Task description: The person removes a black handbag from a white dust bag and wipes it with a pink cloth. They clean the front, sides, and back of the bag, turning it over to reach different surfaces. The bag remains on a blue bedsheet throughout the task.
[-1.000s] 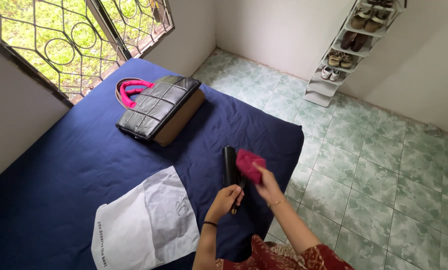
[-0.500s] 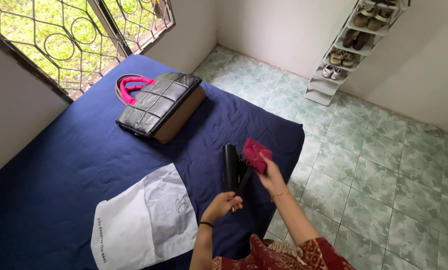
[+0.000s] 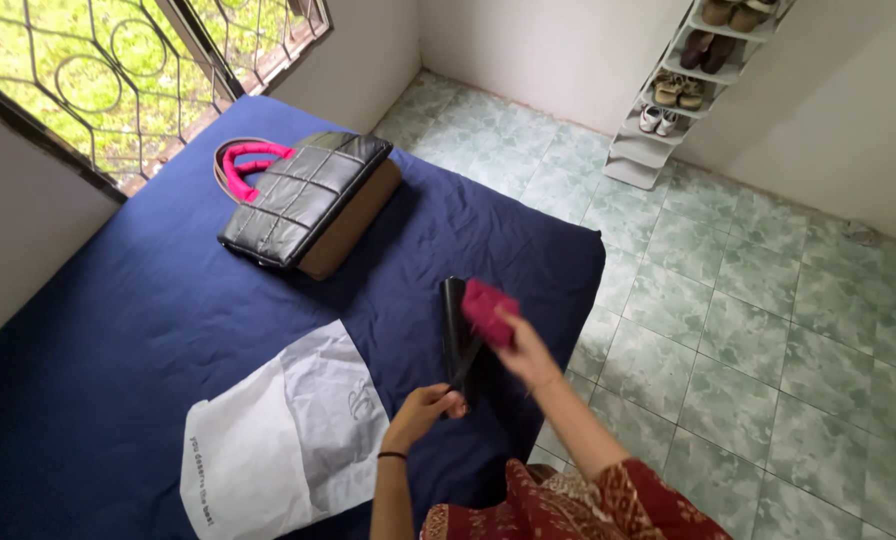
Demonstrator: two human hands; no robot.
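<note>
My left hand (image 3: pixel 426 408) grips the near end of a long black folded thing (image 3: pixel 455 328) and holds it just above the dark blue mattress (image 3: pixel 118 330). My right hand (image 3: pixel 520 343) holds a small magenta cloth (image 3: pixel 488 309) against the upper right side of that black thing. A white fabric bag (image 3: pixel 288 440) lies flat on the mattress, left of my left hand. Farther back sits a black quilted handbag (image 3: pixel 303 195) with pink handles (image 3: pixel 248 165).
The mattress lies on a green tiled floor (image 3: pixel 748 330) and ends just right of my hands. A white shoe rack (image 3: pixel 683 90) with several pairs stands against the far wall. A barred window (image 3: pixel 118 70) is at the upper left.
My right hand with the magenta cloth moved slightly along the black thing, up and then back down. My left hand kept its grip.
</note>
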